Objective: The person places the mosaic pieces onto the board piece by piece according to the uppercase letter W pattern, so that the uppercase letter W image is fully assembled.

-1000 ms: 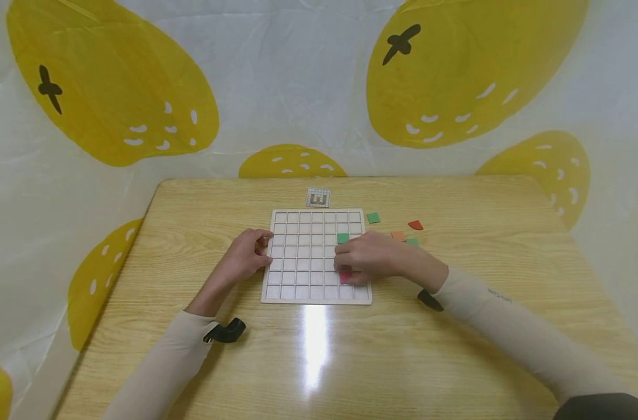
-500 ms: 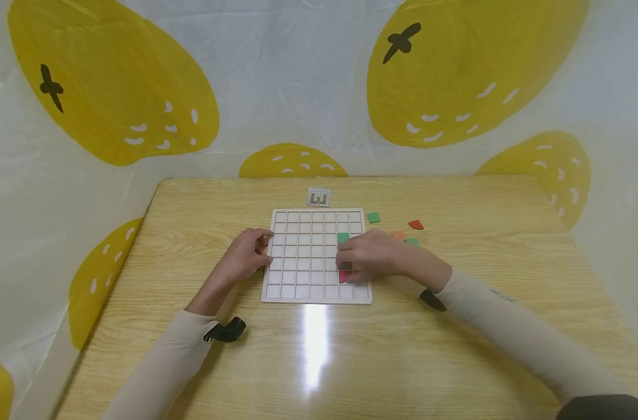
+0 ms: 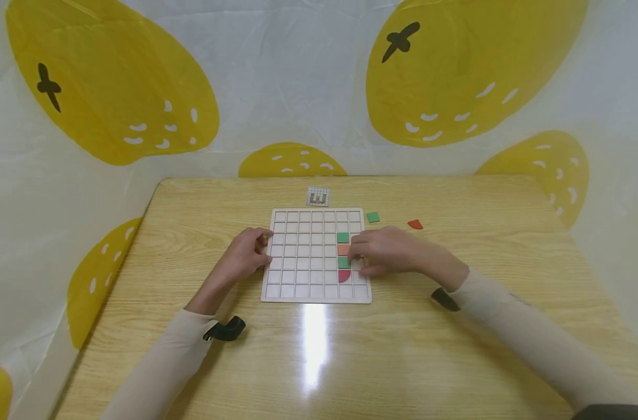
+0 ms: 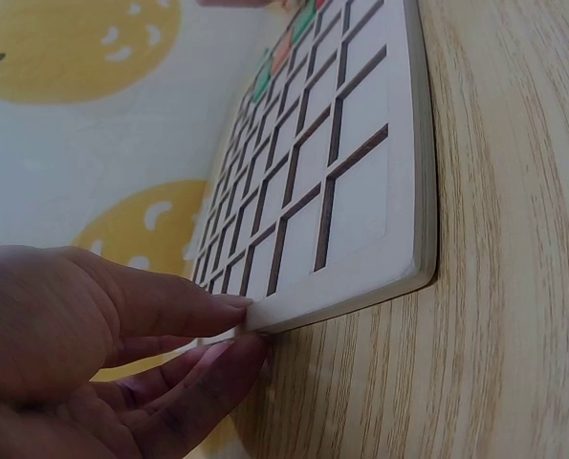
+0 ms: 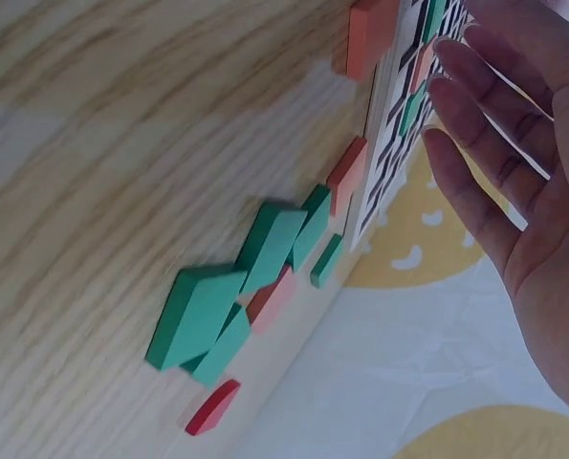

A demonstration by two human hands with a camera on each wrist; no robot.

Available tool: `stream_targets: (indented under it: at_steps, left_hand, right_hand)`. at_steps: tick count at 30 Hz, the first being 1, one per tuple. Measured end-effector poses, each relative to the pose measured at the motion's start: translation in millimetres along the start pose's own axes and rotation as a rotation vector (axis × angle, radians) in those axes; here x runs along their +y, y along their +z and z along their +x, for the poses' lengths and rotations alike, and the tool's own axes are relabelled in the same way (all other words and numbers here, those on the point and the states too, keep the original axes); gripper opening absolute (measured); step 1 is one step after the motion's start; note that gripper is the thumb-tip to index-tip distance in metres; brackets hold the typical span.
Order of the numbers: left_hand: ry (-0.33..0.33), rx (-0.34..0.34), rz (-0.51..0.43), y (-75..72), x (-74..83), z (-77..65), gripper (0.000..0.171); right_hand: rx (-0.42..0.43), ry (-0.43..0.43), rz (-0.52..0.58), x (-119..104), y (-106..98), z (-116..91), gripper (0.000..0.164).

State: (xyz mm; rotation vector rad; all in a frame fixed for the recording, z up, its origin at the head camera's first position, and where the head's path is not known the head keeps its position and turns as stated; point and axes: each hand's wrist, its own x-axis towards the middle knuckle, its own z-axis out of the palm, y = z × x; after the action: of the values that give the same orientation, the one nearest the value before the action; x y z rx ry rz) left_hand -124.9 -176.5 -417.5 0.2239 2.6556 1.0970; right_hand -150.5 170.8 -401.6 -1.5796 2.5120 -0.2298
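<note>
A pale wooden grid board [image 3: 303, 262] lies on the table. My left hand [image 3: 242, 254] holds its left edge, with thumb and fingertips at the rim [image 4: 313, 296]. In one column near the right side sit a green square tile [image 3: 342, 237], an orange tile [image 3: 343, 249], another green tile [image 3: 344, 262] and a red quarter-round piece [image 3: 344, 276]. My right hand [image 3: 389, 251] hovers over the board's right edge beside these tiles. Its fingers are loosely extended and hold nothing, as the right wrist view also shows.
A small pattern card [image 3: 318, 197] lies behind the board. Right of the board are a loose green tile [image 3: 373, 217] and a red quarter-round piece [image 3: 415, 224]. The right wrist view shows several more green tiles [image 5: 196, 316] and orange tiles [image 5: 347, 174] there, partly overlapping.
My right hand has drawn back to the right, uncovering the orange and second green tiles in the column. It now covers loose tiles seen earlier. The left hand has stayed put.
</note>
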Motion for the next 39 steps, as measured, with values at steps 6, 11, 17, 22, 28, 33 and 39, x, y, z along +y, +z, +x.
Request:
stream_targets:
  at_steps: [6, 11, 17, 22, 28, 33, 39]
  left_hand:
    - [0.005, -0.004, -0.004, -0.4, 0.0, 0.2, 0.058]
    - [0.004, -0.003, 0.000, -0.5, 0.4, 0.4, 0.057]
    - [0.005, -0.001, 0.003, -0.1, 0.6, 0.4, 0.058]
    - [0.005, 0.002, 0.003, 0.3, 0.1, 0.5, 0.057]
    - [0.001, 0.002, 0.009, 0.3, 0.1, -0.3, 0.057]
    - [0.004, -0.002, 0.002, 0.4, -0.3, -0.7, 0.057]
    - [0.015, -0.001, 0.003, -0.1, -0.6, -0.3, 0.057]
  right_hand:
    - [-0.006, 0.011, -0.030, 1, -4, -8, 0.026]
    - [0.027, 0.007, -0.033, 2, -6, -17, 0.022]
    - [0.040, 0.000, 0.005, 5, -5, -24, 0.022]
    - [0.055, -0.018, 0.015, 10, -1, -29, 0.022]
    - [0.075, -0.040, -0.001, 12, 3, -34, 0.016]
    - [0.066, -0.022, -0.021, 13, 5, -36, 0.016]
    - [0.050, 0.002, -0.024, 14, 3, -37, 0.019]
